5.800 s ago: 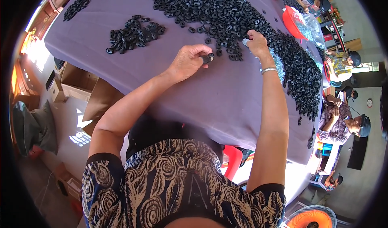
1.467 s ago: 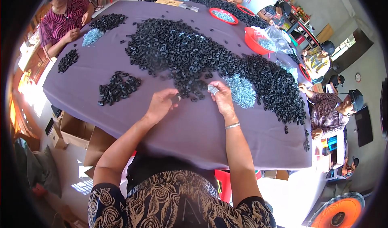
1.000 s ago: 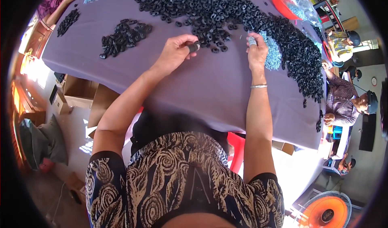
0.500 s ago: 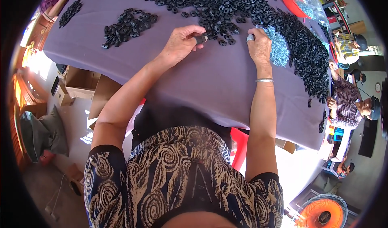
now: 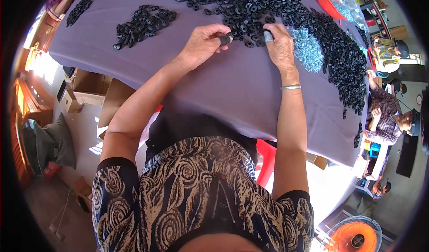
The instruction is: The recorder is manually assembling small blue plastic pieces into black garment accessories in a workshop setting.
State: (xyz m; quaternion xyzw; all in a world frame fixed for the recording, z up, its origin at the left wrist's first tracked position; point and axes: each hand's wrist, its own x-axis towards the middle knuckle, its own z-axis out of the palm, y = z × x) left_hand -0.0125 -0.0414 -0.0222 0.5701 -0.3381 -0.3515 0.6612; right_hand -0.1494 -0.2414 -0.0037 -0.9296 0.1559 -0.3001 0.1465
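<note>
My left hand is closed, its thumb and forefinger pinching a small black ring-shaped part. A dark cover wraps the thumb. Just to its right, my right hand hovers at the near edge of a large heap of black ring-shaped parts. Its fingertips are drawn together, and a pale blue-grey wrap covers the thumb; whatever sits between them is too small to make out. Beside the right hand lies a pile of tiny shiny bluish metal pieces. A smaller cluster of black parts rests to the left.
A purple-grey cloth covers the table. At the far right stands a red bowl with a clear plastic bag. Another black cluster lies far left, near another person's arm. Co-workers sit along the right. An orange fan stands lower right.
My right hand has moved left from the bluish metal pile to the edge of the black heap, closer to my left hand. The left hand keeps its pinch, nearly in place.
</note>
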